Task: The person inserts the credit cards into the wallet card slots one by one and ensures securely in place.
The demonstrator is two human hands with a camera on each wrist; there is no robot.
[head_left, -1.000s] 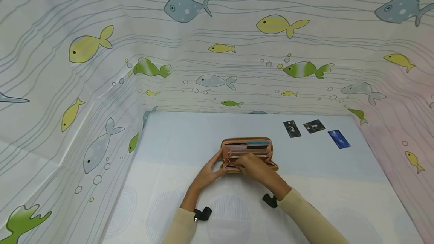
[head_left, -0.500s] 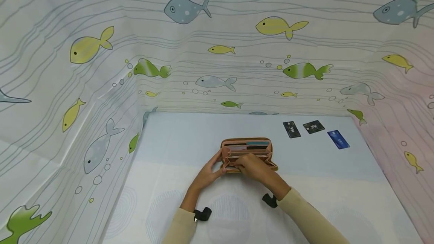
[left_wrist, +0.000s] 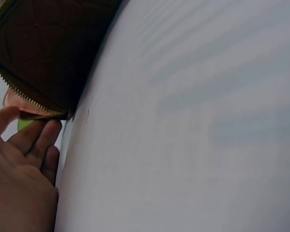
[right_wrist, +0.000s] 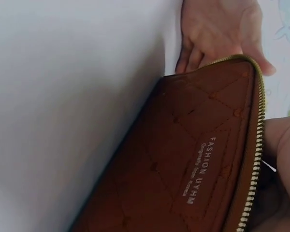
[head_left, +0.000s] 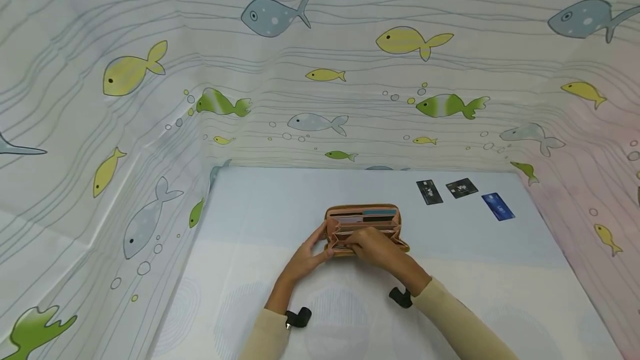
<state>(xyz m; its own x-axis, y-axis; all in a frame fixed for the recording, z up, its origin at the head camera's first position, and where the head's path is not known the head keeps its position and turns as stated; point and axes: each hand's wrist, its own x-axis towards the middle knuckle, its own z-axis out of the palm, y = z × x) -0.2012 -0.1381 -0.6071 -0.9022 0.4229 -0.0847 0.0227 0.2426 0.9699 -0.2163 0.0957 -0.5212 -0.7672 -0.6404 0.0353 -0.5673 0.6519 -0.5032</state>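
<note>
Here I have the open wallet [head_left: 363,228] mid-bench, left hand [head_left: 306,257] curled around its left end to steady it, right hand [head_left: 376,246] pinching at a card slot; I judge the next move needs a straight, gentle pull.

No visible change; view shifted slightly downward.

Bright, even light, soft shadows; wrist views blurred at close range.
</note>
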